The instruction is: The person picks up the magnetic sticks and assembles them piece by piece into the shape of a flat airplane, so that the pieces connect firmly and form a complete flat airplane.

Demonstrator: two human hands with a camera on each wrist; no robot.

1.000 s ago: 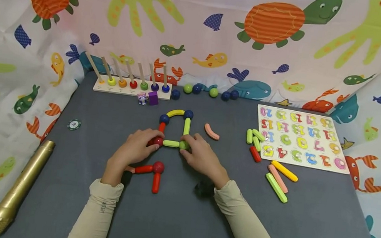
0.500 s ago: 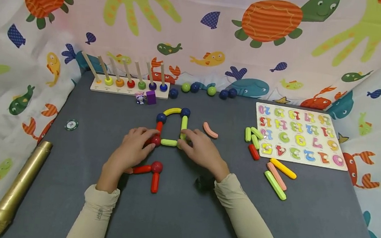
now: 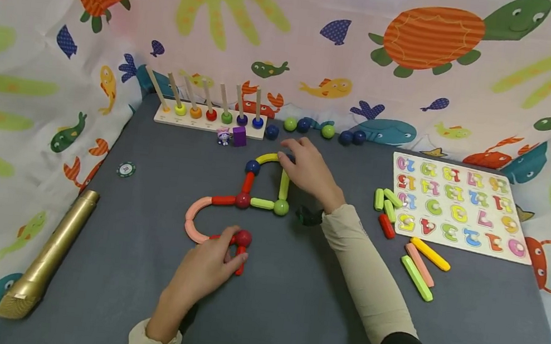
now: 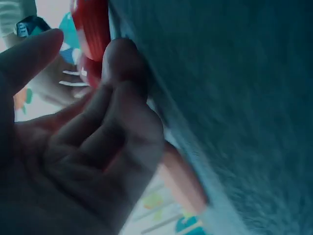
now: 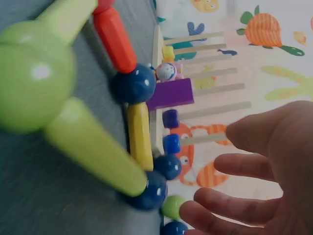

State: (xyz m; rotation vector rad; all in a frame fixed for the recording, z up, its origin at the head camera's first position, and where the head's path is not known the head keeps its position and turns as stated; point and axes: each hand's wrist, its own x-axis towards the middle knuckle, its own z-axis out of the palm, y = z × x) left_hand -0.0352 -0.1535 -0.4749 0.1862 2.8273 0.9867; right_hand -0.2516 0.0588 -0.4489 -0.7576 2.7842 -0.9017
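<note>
- Left hand (image 3: 207, 266), fingers bent, lies at straight red rods (image 3: 239, 271) beside a glossy red ball (image 3: 244, 239); I cannot tell whether it grips.
- Right hand (image 3: 312, 170), loosely spread, holds nothing near a curved yellow rod (image 3: 268, 158).

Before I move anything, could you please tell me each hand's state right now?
Left hand: curled beside the nearer glossy red ball; whether it grips cannot be told.
Right hand: open, holding nothing.
</note>
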